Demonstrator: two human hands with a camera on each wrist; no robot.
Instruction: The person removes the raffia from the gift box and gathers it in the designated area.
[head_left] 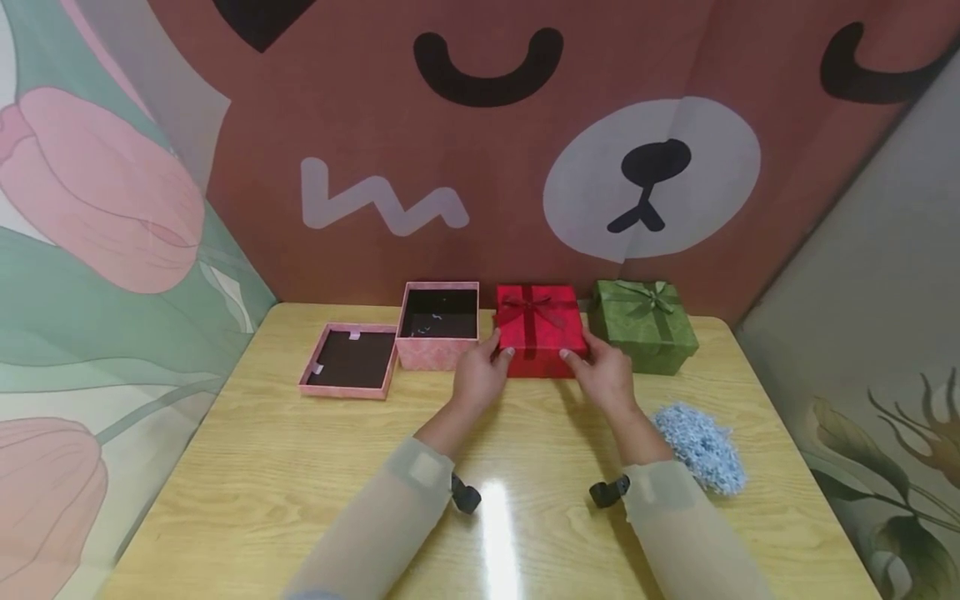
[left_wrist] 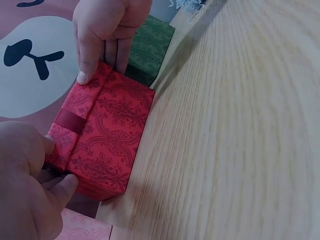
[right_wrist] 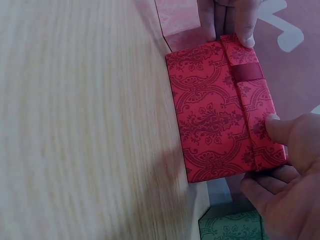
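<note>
left hand [head_left: 478,375], right hand [head_left: 609,375] gripping red box [head_left: 542,340], bow [head_left: 531,307] head-view only

No words, brands or numbers can be read. The pale zigzag [head_left: 376,188] on the wall [head_left: 506,175] forms no clear letter.

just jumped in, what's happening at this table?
A person has both hands on a red gift box, the left hand at one side and the right hand at the other; the red gift box has its lid on. Left of it is a pink box, open, with its lid lying inside up beside it. A closed green box sits to the right, with blue flowers nearer the person.
</note>
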